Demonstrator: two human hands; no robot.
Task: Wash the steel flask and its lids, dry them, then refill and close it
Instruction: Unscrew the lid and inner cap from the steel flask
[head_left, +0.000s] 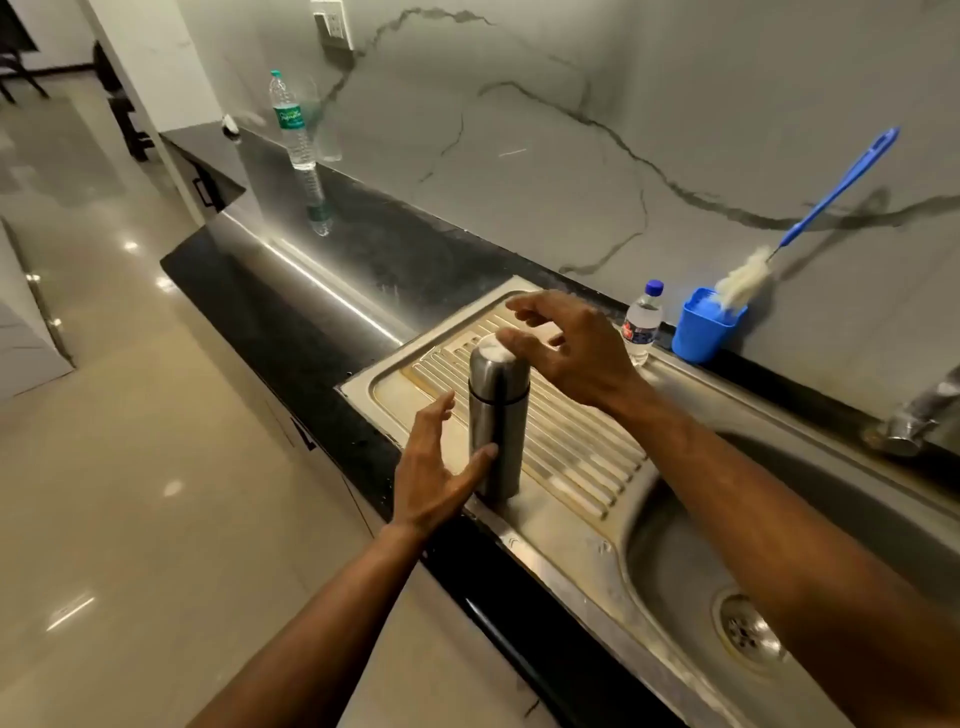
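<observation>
Left hand (434, 467), fingers spread, its thumb touching the cylindrical brushed-steel flask (497, 423), which stands upright on the ribbed steel drainboard (571, 447). Right hand (563, 345) hovers open over its rounded cap; far right, a bristly bottle brush (810, 218).

My right hand (566, 343) is blurred w/ motion, so I can't tell if the fingers touch the flask (497, 423) cap. My left hand (436, 467) hides part of the flask's lower side. Tap (919, 415) is cut off by the right edge; sink bowl (675, 561) is partly behind my right forearm and runs out the bottom. Label on the small bottle (643, 325) is too small to read.
</observation>
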